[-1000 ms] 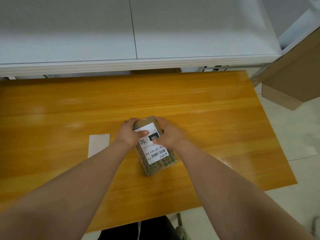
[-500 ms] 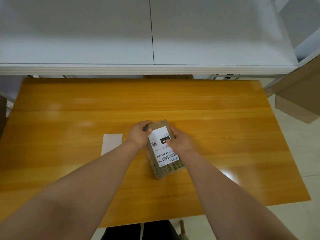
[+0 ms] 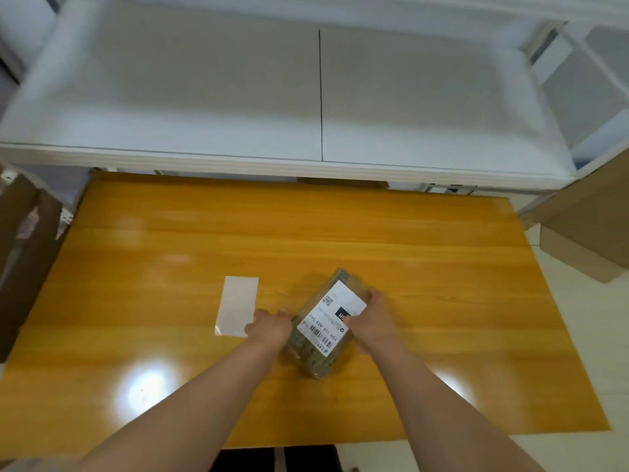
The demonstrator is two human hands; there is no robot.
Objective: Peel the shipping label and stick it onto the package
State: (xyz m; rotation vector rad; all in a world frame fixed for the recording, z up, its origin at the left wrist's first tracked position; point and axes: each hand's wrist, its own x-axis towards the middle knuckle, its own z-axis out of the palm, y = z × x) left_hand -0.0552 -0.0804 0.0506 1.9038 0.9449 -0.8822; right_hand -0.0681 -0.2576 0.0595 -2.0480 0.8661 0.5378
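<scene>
A small brown package (image 3: pixel 315 357) with a patterned lower end lies tilted on the wooden table (image 3: pixel 442 318). A white shipping label (image 3: pixel 328 316) with a barcode and QR code covers its top face. My right hand (image 3: pixel 372 323) grips the package's right edge, thumb pressing on the label. My left hand (image 3: pixel 269 327) rests on the table just left of the package, fingers spread toward a blank white backing sheet (image 3: pixel 236 310).
A white shelf (image 3: pixel 306 97) runs along the table's far edge. Cardboard boxes stand beside the table, one at the right (image 3: pixel 585 233) and one at the left (image 3: pixel 20 240).
My left hand has come off the package's upper left corner and moved left toward the white sheet. The package has rotated, with my right hand still on it. The camera has tilted up.
</scene>
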